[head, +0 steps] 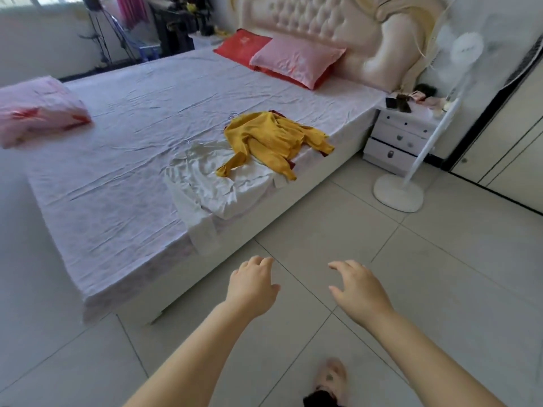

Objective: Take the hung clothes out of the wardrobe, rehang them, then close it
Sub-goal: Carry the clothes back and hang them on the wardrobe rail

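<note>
Yellow cloth catches my eye first in the head view: a yellow top (276, 139) lies crumpled near the bed's (117, 171) right edge, about halfway along it, with a bit of dark red fabric (291, 165) showing from under its lower hem. It overlaps a white garment (211, 177) spread flat just beside it, whose lower part hangs over the same edge of the mattress. A thin wire shape at the yellow top's far end may be a hanger hook, though I cannot tell for sure. My left hand (252, 286) and right hand (358, 289) reach forward over the tiled floor (440, 274), set apart from each other, fingers loosely spread and slightly curved, holding nothing and touching nothing; both are short of the bed. At the head of the bed a pink pillow (296, 58) lies partly over a red pillow (241, 48), and a folded pink quilt (38, 110) sits at the bed's far left edge. A white nightstand (399, 136) stands by the headboard corner, a white standing fan (411, 160) just in front of it. The wardrobe (505, 154) shows only as cream panels at the right edge.
</note>
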